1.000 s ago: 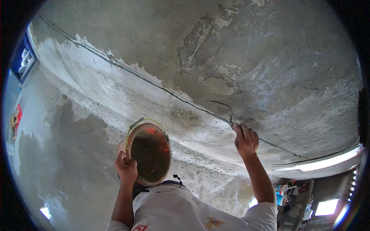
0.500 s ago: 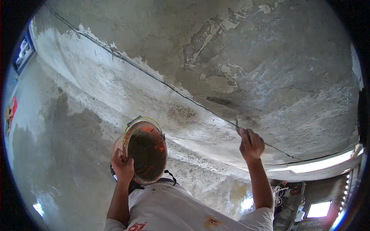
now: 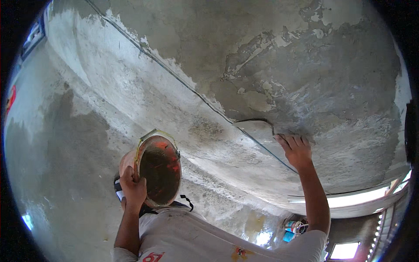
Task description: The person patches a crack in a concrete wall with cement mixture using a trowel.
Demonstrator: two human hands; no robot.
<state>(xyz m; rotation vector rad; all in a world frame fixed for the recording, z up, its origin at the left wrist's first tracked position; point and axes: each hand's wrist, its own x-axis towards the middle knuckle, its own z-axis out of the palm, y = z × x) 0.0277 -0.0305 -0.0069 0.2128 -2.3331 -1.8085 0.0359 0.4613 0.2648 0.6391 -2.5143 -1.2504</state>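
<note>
My left hand [image 3: 133,188] is closed on the rim of a worn reddish bucket [image 3: 127,160], tilted so that its dark, mortar-stained inside shows. A yellowish wire handle stands up along the bucket's far rim. Away to the right, my right hand [image 3: 297,149] is wrapped round the handle of a trowel [image 3: 256,126]. The trowel's pale blade lies at the rough grey plastered surface [image 3: 314,109], beside and partly over a thin cable [image 3: 187,86]. The fingers hide most of the trowel's grip.
The cable crosses the surface from the upper left to near my right forearm. Paler, patchy concrete [image 3: 118,65] lies on its left side. A bright opening [image 3: 345,250] and blue containers [image 3: 288,231] show at lower right. A red item [image 3: 11,98] sits at the far left.
My right hand has moved right and slightly up, and the trowel's blade now shows flat. My left hand and the bucket sit a little further left. The whole view has shifted.
</note>
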